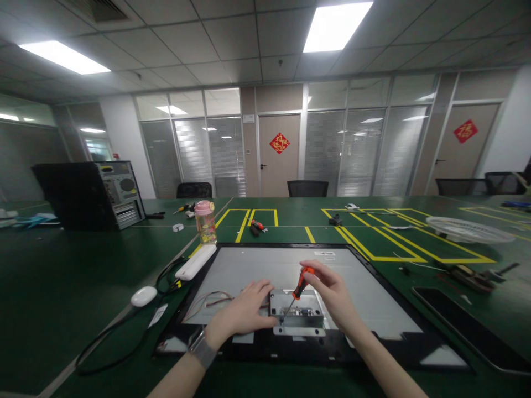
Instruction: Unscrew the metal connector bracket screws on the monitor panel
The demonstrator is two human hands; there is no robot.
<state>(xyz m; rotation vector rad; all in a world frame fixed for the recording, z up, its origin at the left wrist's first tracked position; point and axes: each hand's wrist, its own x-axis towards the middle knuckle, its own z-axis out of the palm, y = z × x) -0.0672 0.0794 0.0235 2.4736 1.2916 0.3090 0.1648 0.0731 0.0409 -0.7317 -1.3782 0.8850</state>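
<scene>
A flat display panel (265, 262) with a grey back and black frame lies in front of me. On its near middle part sits a small metal housing (305, 320) with an open recess and a flange along its near edge. My right hand (329, 290) grips a red-and-black screwdriver (299, 286), tilted, its tip down at the near left of the housing; the screw itself is too small to make out. Lying flat on the panel, my left hand (246, 307) has its fingers stretched out and its thumb by the housing's left corner. Thin wires (215, 298) run beside it.
Left of the panel lie a white power strip (197, 262), a white oval device (143, 297) and black cables. A pink-lidded bottle (204, 224) stands behind them. Farther left is a black computer case (95, 193). On the right lie a dark glossy strip (468, 326) and a power tool (470, 276).
</scene>
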